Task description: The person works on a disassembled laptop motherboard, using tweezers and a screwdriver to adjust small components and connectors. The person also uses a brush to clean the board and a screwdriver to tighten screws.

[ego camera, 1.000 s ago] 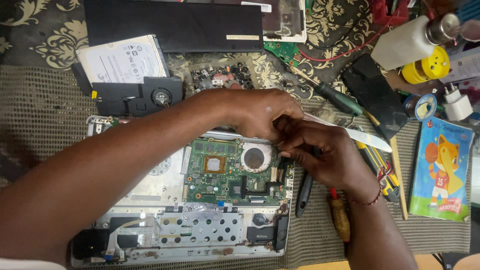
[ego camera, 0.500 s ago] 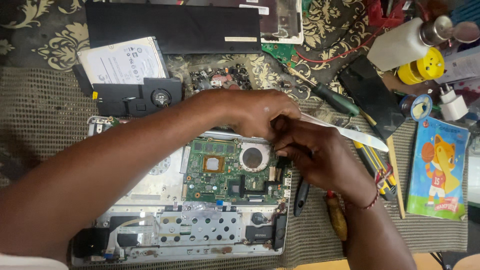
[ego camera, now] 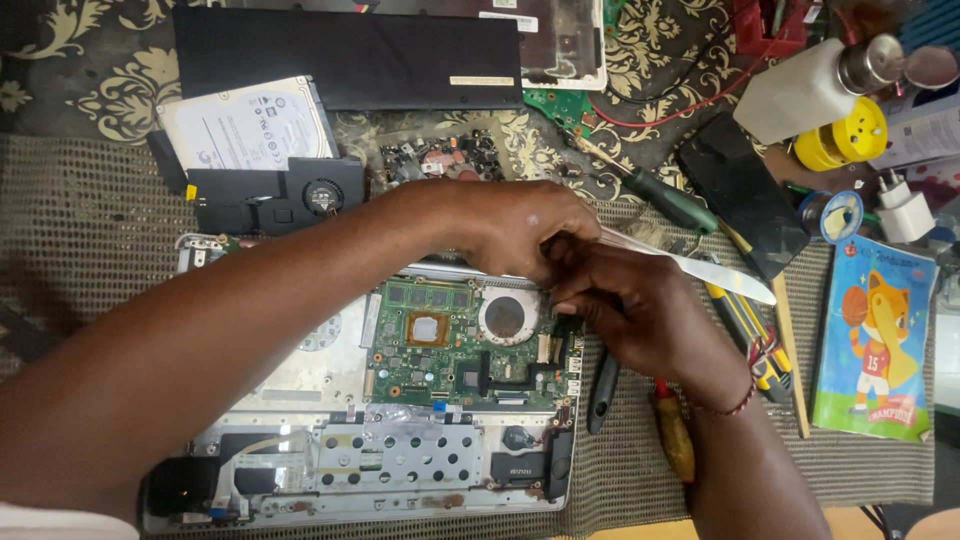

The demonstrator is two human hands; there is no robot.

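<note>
Both hands meet over the top right corner of the motherboard [ego camera: 465, 345] in the opened laptop [ego camera: 300, 480]. The left hand [ego camera: 510, 225] and right hand [ego camera: 640, 310] pinch tweezers [ego camera: 720, 275], fingers closed. A slip could scratch the board.

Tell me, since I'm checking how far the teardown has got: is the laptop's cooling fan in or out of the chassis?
Out. The black fan lies on the mat above the laptop chassis, beside the hard drive, and the round fan bay on the green board sits bare.

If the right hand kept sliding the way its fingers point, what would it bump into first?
Probably the left hand. The right hand points up and left, and its fingers already meet the left hand's fingers above the green circuit board.
</note>
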